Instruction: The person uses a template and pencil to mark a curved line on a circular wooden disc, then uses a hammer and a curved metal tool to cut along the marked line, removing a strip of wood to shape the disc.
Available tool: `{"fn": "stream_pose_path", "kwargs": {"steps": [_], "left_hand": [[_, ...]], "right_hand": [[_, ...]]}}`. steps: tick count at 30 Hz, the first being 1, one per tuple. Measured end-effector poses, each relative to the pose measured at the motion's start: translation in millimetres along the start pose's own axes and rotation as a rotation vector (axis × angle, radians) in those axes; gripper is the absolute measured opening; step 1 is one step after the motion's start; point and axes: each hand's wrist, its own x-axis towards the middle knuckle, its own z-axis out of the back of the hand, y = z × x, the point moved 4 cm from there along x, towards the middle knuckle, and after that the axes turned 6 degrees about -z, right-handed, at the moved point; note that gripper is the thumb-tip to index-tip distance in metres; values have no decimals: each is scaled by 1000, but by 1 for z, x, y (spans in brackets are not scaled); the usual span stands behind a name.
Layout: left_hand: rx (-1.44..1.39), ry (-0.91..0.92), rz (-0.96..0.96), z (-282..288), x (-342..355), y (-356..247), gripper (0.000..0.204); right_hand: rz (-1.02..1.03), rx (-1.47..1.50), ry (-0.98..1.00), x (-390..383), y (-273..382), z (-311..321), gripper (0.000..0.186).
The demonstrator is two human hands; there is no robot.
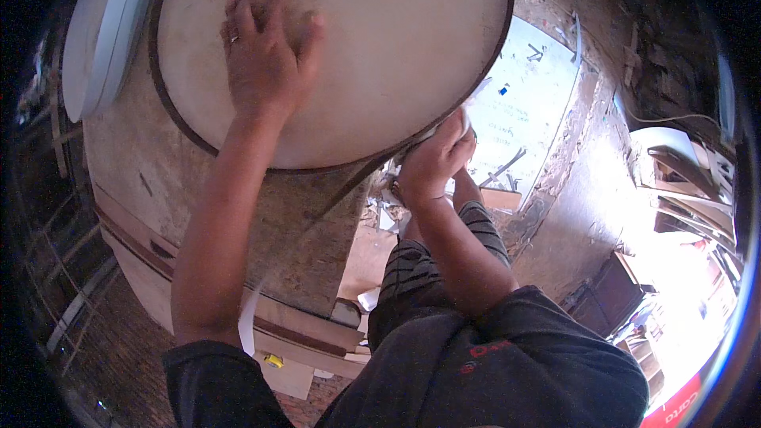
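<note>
A large round pale board (380,40) with a dark band around its edge lies on a worn wooden workbench (301,226). My left hand (272,55) rests on top of the board, fingers spread and a ring on one of them; motion smears the fingertips. At the board's near right edge, my right hand (434,154) is closed, with something pale showing by its fingers and pressed to the rim. What that is, I cannot make out. Next to this hand, a dark thin strip (357,182) hangs away from the rim and slants down across the bench.
White rounded panels (107,32) stand at the left. A white sheet (531,103) with dark offcuts lies beyond my right hand. A yellow tape measure (274,361) sits low by the bench. Stacked wood pieces (690,182) and a dark box (606,297) are at the right.
</note>
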Motion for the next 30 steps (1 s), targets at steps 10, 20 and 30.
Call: {"fn": "stream_pose_path", "kwargs": {"steps": [10,20,30], "left_hand": [[-6,20,-25,-5,-3,8,81],[-32,61,-27,-3,1,1,79],[-51,93,-59,2,-3,10,76]], "right_hand": [[-188,-213,286,-4,-24,49,34],[234,-438,65,184,4,9,48],[-76,-294,317,-7,-42,27,30]]}}
